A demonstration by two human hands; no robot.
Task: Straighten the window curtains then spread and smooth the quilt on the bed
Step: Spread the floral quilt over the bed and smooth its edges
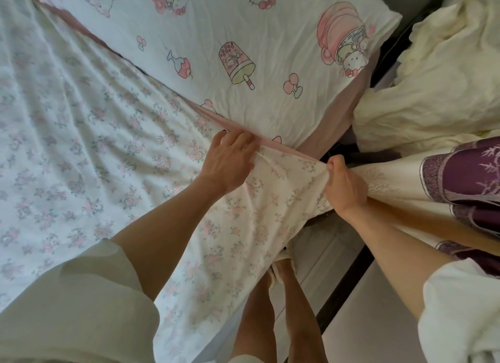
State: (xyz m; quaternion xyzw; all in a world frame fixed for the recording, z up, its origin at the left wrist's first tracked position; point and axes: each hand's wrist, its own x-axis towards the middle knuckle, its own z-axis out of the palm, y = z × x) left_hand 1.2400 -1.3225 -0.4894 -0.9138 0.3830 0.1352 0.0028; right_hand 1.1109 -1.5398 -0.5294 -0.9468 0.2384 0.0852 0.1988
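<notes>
— Where is the quilt (89, 135)?

— Spread over the bed, covering the left and lower part of the view: white with small pink flowers and a pink edge band. Its corner hangs over the side of the bed, in front of the person's legs (273, 308).

— And the hands?

— The left hand (230, 162) lies on the quilt just by the pink band, fingers curled into a small fold of the cloth (a pinch, as far as it shows). The right hand (345, 185) is clenched around the quilt's corner, bunching it at the bed's edge, and the cloth runs taut between the two hands.

— Anything holding other things?

— No containers proper. The bed carries the quilt and, beyond the pink band, a cartoon-printed sheet (257, 54) with pink cups, cherries and cat figures, lying fairly flat.

— What is around?

— To the right, past a dark gap, a crumpled cream bedding heap (433, 92). Below it the curtain (465, 178), cream with a purple patterned section, hangs just beside the right forearm and touches it. Pale sleeves (70, 303) cover both upper arms.

— Does anything stand in the way?

— The curtain crowds the right arm; the left forearm hides part of the quilt.
</notes>
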